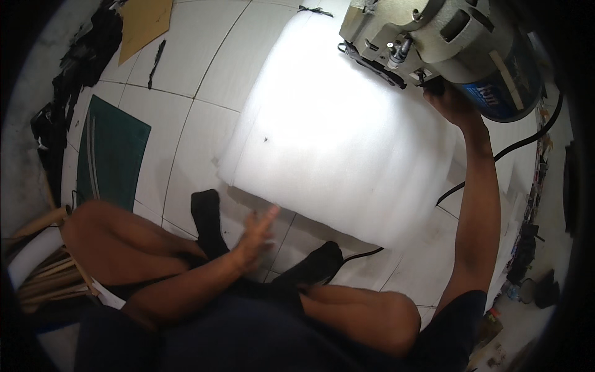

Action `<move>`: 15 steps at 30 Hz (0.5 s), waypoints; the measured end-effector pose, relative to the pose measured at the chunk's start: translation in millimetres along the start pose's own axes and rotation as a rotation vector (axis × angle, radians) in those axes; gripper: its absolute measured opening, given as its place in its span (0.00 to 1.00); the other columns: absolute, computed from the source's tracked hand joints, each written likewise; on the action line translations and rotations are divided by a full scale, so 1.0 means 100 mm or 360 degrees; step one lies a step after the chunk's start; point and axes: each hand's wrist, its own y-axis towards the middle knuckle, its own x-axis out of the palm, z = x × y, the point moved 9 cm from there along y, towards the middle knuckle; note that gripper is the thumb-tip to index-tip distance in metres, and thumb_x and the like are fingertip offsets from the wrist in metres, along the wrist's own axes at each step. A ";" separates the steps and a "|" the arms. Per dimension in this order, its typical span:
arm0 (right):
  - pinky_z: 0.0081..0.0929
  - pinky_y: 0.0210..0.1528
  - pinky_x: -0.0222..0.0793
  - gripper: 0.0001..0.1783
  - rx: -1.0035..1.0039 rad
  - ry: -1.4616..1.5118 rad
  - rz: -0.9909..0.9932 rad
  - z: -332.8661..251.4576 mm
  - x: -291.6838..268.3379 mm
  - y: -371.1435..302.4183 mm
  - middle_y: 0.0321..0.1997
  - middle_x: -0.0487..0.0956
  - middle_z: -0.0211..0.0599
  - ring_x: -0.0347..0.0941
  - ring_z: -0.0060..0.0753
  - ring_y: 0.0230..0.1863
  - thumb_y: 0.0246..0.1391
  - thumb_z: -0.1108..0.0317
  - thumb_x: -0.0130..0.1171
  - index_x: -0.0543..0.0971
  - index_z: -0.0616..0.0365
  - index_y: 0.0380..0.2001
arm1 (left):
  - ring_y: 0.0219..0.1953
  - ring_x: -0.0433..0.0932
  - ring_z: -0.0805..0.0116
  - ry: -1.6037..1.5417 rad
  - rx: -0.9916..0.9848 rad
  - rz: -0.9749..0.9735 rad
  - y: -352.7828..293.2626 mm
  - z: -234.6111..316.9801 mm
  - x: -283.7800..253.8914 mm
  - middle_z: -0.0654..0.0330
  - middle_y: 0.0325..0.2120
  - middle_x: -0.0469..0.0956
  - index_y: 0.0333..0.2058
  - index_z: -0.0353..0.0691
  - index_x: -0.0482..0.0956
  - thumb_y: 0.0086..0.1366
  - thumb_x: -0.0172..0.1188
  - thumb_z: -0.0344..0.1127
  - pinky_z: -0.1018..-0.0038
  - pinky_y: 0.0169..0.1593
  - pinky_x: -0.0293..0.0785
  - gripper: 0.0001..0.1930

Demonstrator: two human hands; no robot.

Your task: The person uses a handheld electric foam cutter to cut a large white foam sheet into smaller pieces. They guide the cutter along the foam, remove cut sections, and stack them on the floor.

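A thick white foam slab [347, 173] lies in front of me, brightly lit over its far part. At its far right is a metal machine [415, 43] with a round motor housing and small fittings along its lower edge. My right hand [455, 105] reaches up to the machine and is closed round a dark grip at its underside; the fingertips are partly hidden. Just short of the slab's near edge hovers my left hand [255, 240], blurred by motion. Its fingers look apart, one stretched toward the foam, and nothing shows in it.
A black cable [530, 144] runs from the machine side down past the slab. On the tiled floor at left lies a green cutting mat [114, 152], with black scraps [80, 68] and a tan board [144, 25] beyond. Brown rolls [49, 273] lie by my left knee.
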 end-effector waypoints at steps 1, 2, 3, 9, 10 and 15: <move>0.41 0.52 0.68 0.21 -0.0035 0.0185 0.0149 -0.01 -0.10 -0.03 0.41 0.80 0.51 0.76 0.54 0.45 0.53 0.58 0.59 0.75 0.62 0.44 | 0.68 0.52 0.52 -0.0138 0.0003 -0.0183 0.06 -0.04 0.24 0.51 0.68 0.50 0.68 0.39 0.42 0.64 0.58 0.60 0.54 0.67 0.52 0.48; 0.41 0.52 0.68 0.21 0.0032 0.0247 0.0085 0.00 -0.04 0.00 0.41 0.80 0.52 0.75 0.54 0.45 0.53 0.58 0.60 0.74 0.62 0.44 | 0.68 0.53 0.56 -0.0273 0.0006 -0.0356 0.16 -0.06 0.45 0.52 0.67 0.53 0.67 0.39 0.51 0.65 0.56 0.60 0.56 0.68 0.52 0.42; 0.42 0.52 0.68 0.20 0.0093 0.0312 0.0010 0.04 0.04 0.05 0.41 0.80 0.52 0.75 0.55 0.45 0.53 0.58 0.60 0.74 0.62 0.44 | 0.67 0.54 0.56 -0.0359 0.0173 -0.0472 0.31 0.03 0.62 0.52 0.66 0.55 0.67 0.39 0.52 0.65 0.56 0.60 0.57 0.68 0.51 0.42; 0.41 0.54 0.65 0.21 -0.0088 -0.0025 -0.0241 0.24 0.45 0.04 0.43 0.77 0.52 0.73 0.53 0.46 0.58 0.58 0.57 0.72 0.64 0.46 | 0.66 0.56 0.61 -0.0778 0.0539 -0.0537 0.63 0.11 1.07 0.54 0.62 0.61 0.64 0.34 0.59 0.66 0.59 0.54 0.65 0.70 0.46 0.38; 0.40 0.54 0.65 0.20 -0.0121 0.0015 -0.0249 0.31 0.50 0.01 0.44 0.77 0.51 0.72 0.51 0.46 0.59 0.59 0.57 0.71 0.64 0.46 | 0.66 0.56 0.61 -0.0776 0.0591 -0.0482 0.63 0.11 1.10 0.54 0.62 0.62 0.63 0.33 0.59 0.66 0.59 0.53 0.66 0.70 0.46 0.37; 0.38 0.54 0.65 0.16 -0.0664 -0.0227 -0.0001 0.08 0.48 -0.08 0.45 0.76 0.48 0.71 0.43 0.46 0.62 0.62 0.55 0.70 0.63 0.46 | 0.65 0.58 0.60 -0.0910 0.0647 -0.0364 0.72 -0.03 1.04 0.53 0.62 0.62 0.64 0.34 0.58 0.66 0.59 0.53 0.64 0.69 0.47 0.37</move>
